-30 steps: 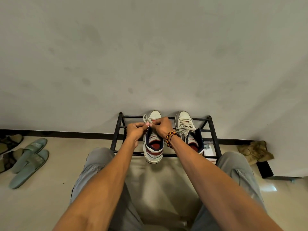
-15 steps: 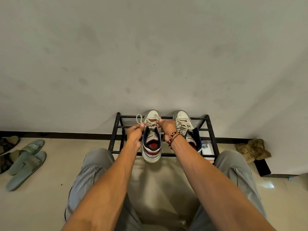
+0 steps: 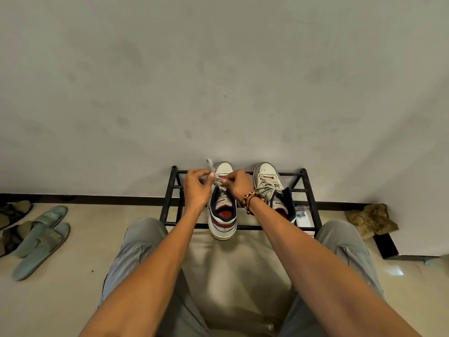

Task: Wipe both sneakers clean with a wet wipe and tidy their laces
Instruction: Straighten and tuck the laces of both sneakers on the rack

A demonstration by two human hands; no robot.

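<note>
Two white sneakers with navy collars and red insoles stand side by side on a low black metal rack (image 3: 170, 203), toes to the wall. Over the left sneaker (image 3: 222, 215) both my hands pinch its grey lace (image 3: 213, 176). My left hand (image 3: 196, 188) holds one strand, whose loose end sticks up above the fingers. My right hand (image 3: 237, 184), with a beaded bracelet at the wrist, grips the lace at the tongue. The right sneaker (image 3: 269, 186) stands untouched, its laces loosely crossed. No wet wipe is in view.
A grey wall rises right behind the rack. Green slippers (image 3: 41, 237) and darker sandals (image 3: 13, 212) lie on the floor at the left. A crumpled brownish cloth (image 3: 371, 221) lies at the right by the baseboard. A small white packet (image 3: 303, 215) sits under the rack's right end.
My hands have drawn closer together above the left sneaker's tongue. The lace loop seen beside my left hand is now a loose end sticking up above it.
</note>
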